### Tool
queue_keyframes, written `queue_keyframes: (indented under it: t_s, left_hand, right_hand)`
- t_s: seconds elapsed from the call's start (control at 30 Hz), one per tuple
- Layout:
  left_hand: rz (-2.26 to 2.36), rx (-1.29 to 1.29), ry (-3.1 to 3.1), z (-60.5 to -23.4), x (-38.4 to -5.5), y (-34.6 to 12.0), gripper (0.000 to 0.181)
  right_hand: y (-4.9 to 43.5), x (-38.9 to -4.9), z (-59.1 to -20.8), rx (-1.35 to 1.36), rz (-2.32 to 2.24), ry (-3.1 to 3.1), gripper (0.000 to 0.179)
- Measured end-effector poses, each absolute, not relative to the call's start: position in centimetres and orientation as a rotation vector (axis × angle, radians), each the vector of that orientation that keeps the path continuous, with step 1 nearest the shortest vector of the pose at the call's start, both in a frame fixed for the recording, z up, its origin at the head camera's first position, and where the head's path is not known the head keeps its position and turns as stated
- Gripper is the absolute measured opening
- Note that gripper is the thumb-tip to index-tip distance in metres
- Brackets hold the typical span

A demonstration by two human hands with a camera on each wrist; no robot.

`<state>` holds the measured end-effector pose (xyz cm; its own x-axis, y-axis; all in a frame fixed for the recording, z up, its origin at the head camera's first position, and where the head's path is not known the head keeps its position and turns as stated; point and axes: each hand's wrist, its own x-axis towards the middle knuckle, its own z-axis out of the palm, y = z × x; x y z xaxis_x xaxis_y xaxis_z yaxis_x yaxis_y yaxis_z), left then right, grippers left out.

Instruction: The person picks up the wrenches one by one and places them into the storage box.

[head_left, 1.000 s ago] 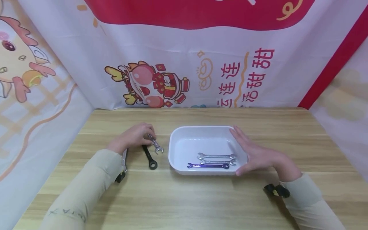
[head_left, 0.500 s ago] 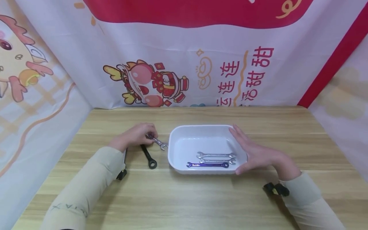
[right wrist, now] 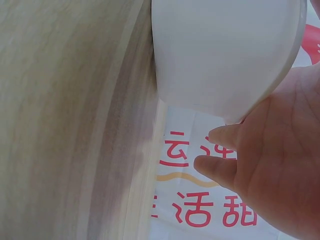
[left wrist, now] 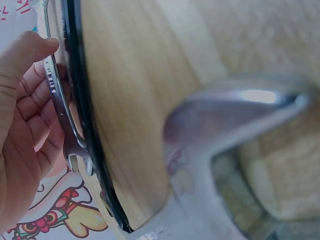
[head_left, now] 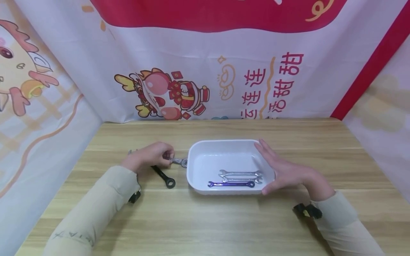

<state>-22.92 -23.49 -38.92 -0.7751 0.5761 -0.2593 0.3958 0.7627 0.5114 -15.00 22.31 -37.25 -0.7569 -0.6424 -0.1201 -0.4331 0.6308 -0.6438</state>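
My left hand pinches a small silver wrench between thumb and fingers, just left of the white tray. The wrench's free end points at the tray wall; whether they touch I cannot tell. Beneath that hand lies a black ratchet wrench, which stands out as a long dark bar in the left wrist view. My right hand spans the tray's right end, fingers spread and fairly straight against it. In the tray lie two silver wrenches and a purple wrench.
Another silver wrench, large and blurred, fills the foreground of the left wrist view. My forearm hides most of it in the head view. Everything rests on a wooden table, with a printed cloth hanging behind its far edge.
My left hand has turned the pinched silver wrench from slanting towards me to pointing right at the tray. The black wrench has swung slightly. My right hand and the tray stay put.
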Motion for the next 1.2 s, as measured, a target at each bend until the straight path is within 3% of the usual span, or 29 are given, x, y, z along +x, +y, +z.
queue_keyframes:
  t_s: [0.3,1.2]
  left_hand:
    - [0.609,0.784,2.558,-38.6,-22.7,-24.1,0.003]
    - [0.646,0.739,2.674,-36.8,-21.1,-25.9,0.006]
  right_hand:
    - [22.3,-14.9,-37.2,-0.859,-0.871,2.516,0.137]
    - [22.3,-14.9,-37.3,-0.838,-0.875,2.512,0.135]
